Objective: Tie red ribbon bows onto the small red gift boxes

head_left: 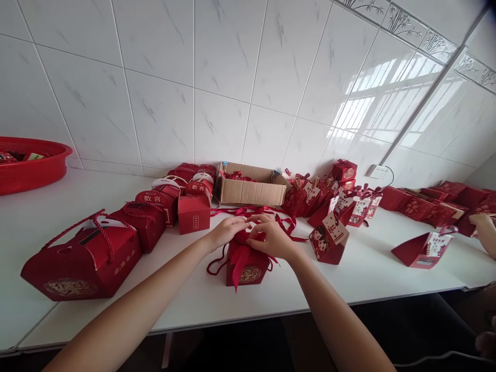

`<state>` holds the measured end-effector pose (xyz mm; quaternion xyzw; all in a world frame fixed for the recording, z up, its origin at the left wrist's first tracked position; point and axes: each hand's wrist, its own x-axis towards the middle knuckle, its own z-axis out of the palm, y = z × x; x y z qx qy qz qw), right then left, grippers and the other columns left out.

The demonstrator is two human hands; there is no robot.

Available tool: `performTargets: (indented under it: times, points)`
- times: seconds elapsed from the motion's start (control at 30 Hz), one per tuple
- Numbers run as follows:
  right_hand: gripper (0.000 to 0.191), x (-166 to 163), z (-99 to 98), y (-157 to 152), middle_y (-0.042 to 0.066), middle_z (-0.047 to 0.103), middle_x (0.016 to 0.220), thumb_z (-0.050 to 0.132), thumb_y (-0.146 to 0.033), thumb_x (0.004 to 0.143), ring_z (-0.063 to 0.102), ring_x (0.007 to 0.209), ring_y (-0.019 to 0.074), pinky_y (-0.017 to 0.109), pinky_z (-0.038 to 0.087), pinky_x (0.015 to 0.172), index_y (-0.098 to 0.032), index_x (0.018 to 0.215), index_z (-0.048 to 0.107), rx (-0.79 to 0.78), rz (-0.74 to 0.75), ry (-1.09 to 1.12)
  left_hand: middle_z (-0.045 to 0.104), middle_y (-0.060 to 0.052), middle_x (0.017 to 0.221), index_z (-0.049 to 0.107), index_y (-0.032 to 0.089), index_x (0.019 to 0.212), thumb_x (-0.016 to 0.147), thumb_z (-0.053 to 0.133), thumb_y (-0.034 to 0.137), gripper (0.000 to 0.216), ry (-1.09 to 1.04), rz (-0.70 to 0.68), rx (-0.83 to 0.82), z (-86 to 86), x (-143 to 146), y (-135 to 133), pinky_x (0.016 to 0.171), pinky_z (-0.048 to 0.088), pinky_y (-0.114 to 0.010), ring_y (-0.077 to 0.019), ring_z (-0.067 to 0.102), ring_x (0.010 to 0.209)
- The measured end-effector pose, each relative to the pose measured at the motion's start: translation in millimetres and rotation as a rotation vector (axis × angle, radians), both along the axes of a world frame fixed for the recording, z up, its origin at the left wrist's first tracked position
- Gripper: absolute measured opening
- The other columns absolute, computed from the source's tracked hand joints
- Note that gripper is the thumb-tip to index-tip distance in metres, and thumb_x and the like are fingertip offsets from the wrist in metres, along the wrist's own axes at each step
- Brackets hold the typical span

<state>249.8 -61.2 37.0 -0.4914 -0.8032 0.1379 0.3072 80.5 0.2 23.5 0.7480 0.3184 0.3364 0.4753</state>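
A small red gift box (253,261) with a gold emblem on its front stands at the table's near middle. Both my hands are over its top, where a red ribbon (241,258) is gathered, one tail hanging down the front. My left hand (228,231) comes from the left, its fingers closed at the ribbon. From the right, my right hand (273,238) pinches the ribbon between curled fingers. The exact grip of the fingertips is partly hidden. A dark red cord (217,267) loops out at the box's left side.
Larger red boxes with rope handles (87,258) line the left. A cardboard box (251,191) of red items stands by the wall, loose ribbons (292,225) before it. Triangular boxes (331,240) and bags stand right. A red basin (34,170) is far left; another person's hand (484,230) far right.
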Motion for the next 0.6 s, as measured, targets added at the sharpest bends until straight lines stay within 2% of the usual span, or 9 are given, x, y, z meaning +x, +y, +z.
performTargets:
  times: [0.2,0.4,0.53,0.6]
  points:
    - [0.006,-0.4,-3.1,2.9,0.005,0.056,0.126,0.069,-0.024,0.072,0.041,0.122,0.0297,0.051,0.031,0.099,-0.022,0.066,0.069,0.037,0.001,-0.024,0.061,-0.005,0.091,0.064,0.017,0.06,0.076,0.055,0.047,0.035,0.063,0.014,0.121,1.0,2.0,9.6,0.082,0.04,-0.03,-0.0215,0.055,0.087]
    - [0.008,-0.2,-6.2,4.0,0.006,0.054,0.126,0.069,-0.026,0.072,0.04,0.123,0.0284,0.049,0.031,0.102,-0.022,0.066,0.069,0.037,-0.005,-0.006,0.059,-0.004,0.093,0.061,0.018,0.053,0.076,0.055,0.043,0.035,0.095,0.03,0.226,0.2,-0.1,14.0,0.081,0.039,-0.029,-0.02,0.054,0.086]
    - [0.01,-1.5,-9.3,1.0,0.007,0.05,0.131,0.07,-0.029,0.073,0.034,0.128,0.0303,0.051,0.029,0.103,-0.022,0.066,0.069,0.012,-0.031,0.032,0.062,-0.005,0.088,0.064,0.018,0.061,0.076,0.054,0.043,0.031,0.047,0.029,0.145,-2.9,0.4,9.6,0.081,0.04,-0.03,-0.0214,0.055,0.087]
    - [0.015,2.1,-11.7,-2.5,0.007,0.047,0.134,0.067,-0.038,0.076,0.033,0.13,0.0297,0.05,0.028,0.105,-0.023,0.076,0.07,0.022,-0.077,0.14,0.064,-0.005,0.086,0.067,0.017,0.071,0.079,0.048,0.047,0.036,0.028,0.033,0.114,-3.4,-1.5,6.2,0.081,0.041,-0.031,-0.0219,0.056,0.088]
